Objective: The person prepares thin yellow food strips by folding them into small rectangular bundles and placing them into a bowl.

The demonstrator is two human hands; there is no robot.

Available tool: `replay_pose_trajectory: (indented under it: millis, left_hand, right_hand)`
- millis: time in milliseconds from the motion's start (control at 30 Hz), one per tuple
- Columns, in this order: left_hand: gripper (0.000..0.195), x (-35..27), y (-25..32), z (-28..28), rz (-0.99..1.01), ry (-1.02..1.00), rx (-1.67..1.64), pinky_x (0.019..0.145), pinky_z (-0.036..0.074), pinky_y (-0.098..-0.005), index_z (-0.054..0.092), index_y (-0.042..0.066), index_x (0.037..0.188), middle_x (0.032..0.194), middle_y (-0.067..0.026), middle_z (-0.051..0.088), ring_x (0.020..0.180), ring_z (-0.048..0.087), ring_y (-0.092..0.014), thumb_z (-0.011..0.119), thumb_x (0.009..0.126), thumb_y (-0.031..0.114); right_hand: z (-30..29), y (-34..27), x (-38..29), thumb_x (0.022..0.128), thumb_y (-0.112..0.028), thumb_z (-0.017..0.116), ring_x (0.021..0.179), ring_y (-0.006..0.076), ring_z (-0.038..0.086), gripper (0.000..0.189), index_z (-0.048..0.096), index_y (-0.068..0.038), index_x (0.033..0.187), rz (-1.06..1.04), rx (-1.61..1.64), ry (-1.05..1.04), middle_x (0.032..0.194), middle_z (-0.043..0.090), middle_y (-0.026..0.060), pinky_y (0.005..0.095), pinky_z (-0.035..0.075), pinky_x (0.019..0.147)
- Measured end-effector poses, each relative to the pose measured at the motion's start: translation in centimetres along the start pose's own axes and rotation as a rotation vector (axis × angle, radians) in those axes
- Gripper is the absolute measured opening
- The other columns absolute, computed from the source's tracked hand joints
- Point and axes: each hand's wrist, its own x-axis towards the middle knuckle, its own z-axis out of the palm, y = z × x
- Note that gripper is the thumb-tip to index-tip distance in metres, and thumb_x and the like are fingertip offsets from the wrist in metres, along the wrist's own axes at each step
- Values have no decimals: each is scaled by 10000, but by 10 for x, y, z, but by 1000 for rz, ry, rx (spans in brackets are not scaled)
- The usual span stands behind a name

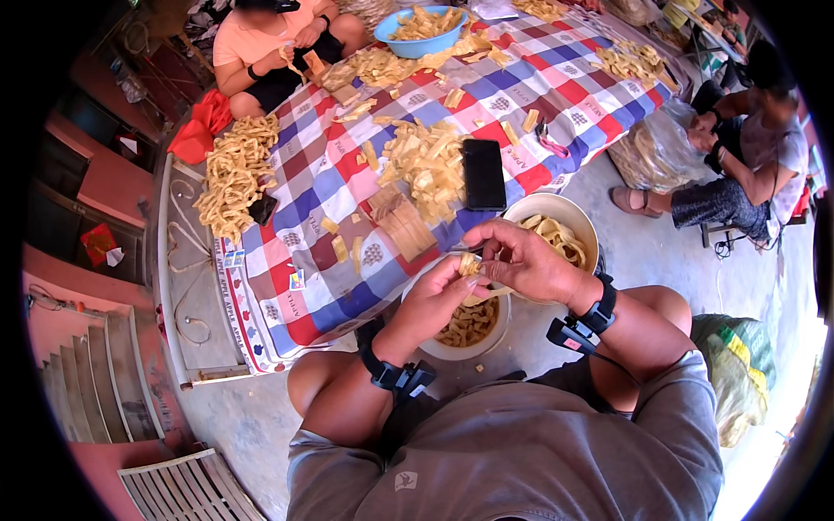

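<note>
A pale yellow strip is pinched between my two hands, with a small coiled or knotted bunch [469, 264] at the fingertips and a flat tail [492, 294] hanging below. My left hand [433, 298] grips it from the left, while my right hand [531, 264] holds it from the other side. Beneath them is a white bowl [456, 355] of small brownish pieces. Long soft strips [559, 238] lie curled in another pale bowl [591, 228], partly behind my right hand. Ahead, loose flat strips [423, 163] are heaped beside a tan lined slab [405, 225].
A checked cloth [326, 267] covers the table, bearing a black phone [485, 174], pink-handled cutters [552, 140], a knotted-strip pile [238, 169] and a blue basin [417, 45]. One person [267, 45] sits across, another [756, 143] at right. A sack [736, 371] stands beside me.
</note>
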Motion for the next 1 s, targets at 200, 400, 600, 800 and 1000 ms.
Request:
replay_pose_trajectory:
  millis: [200,400,600,800,1000]
  left_hand:
    - [250,-3,14,0,-168,-107,-221,838,531,-303,526,38,1229,1002,-95,675,897,678,-166,500,1039,198]
    - [175,-4,12,-2,-141,72,-247,622,487,-252,500,75,1157,773,-43,606,684,587,-110,537,1021,180]
    - [117,0,2,-5,-49,214,-147,548,423,-231,449,103,1073,744,-22,553,617,520,-86,519,985,68]
    - [133,-4,13,-7,2,141,-53,583,427,-225,433,103,1080,812,-47,577,646,530,-89,489,976,42]
    - [185,-7,21,-12,-73,38,8,616,421,-223,411,109,1139,828,-44,580,674,506,-73,482,977,55]
  right_hand:
    - [-2,15,7,871,102,585,905,67,515,469,520,-60,1306,26,159,-88,1002,526,-23,229,449,804]
    - [10,21,5,848,52,594,806,81,536,558,436,-70,1369,-118,109,44,878,520,-12,246,467,727]
    - [27,13,-7,890,70,612,820,85,578,593,379,-57,1421,-282,-299,106,890,575,-3,232,483,758]
    - [27,28,-1,959,0,619,862,82,599,496,394,-30,1401,-170,38,163,918,610,15,237,497,774]
    - [24,27,0,960,-55,621,788,116,611,166,628,-21,1122,-99,82,85,851,633,49,267,490,703]
